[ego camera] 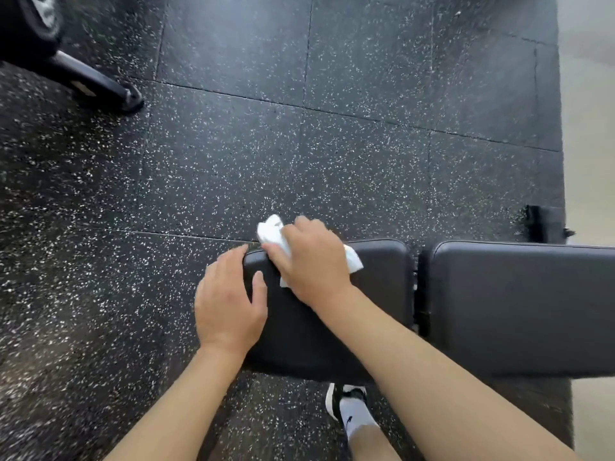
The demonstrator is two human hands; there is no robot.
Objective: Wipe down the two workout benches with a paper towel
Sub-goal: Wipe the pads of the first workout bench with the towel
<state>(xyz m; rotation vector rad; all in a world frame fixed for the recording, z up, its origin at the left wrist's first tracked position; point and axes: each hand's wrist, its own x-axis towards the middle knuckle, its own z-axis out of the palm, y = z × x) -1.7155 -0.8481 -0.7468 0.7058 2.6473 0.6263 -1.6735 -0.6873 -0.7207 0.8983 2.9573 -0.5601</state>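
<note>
Head view looks straight down on both bare forearms reaching over a black padded bench (376,294). The right hand (311,257) lies on top of a crumpled white towel (273,232), fingers bent over it and pressing it onto the far left corner of the seat pad (382,271); one end of the towel sticks out past the fingertips over the pad's edge, another corner pokes out to the right of the knuckles. The left hand (229,299) rests flat on the pad's left edge, fingers fairly straight and spread a little, thumb up on the top surface, holding nothing. The two hands sit just beside each other, the left nearer the body.

To the right of the seat pad, across a narrow gap where the frame shows through, lies the longer back pad (519,294), running out of view. Below the bench, one foot in a white sock (356,414) and a black-and-white shoe (332,399) stands on the floor (233,154), which is dark rubber tile flecked with white. At the top left, a black metal leg (96,83) of another machine rests on the tiles. A paler strip of flooring (589,128) runs down the right side.
</note>
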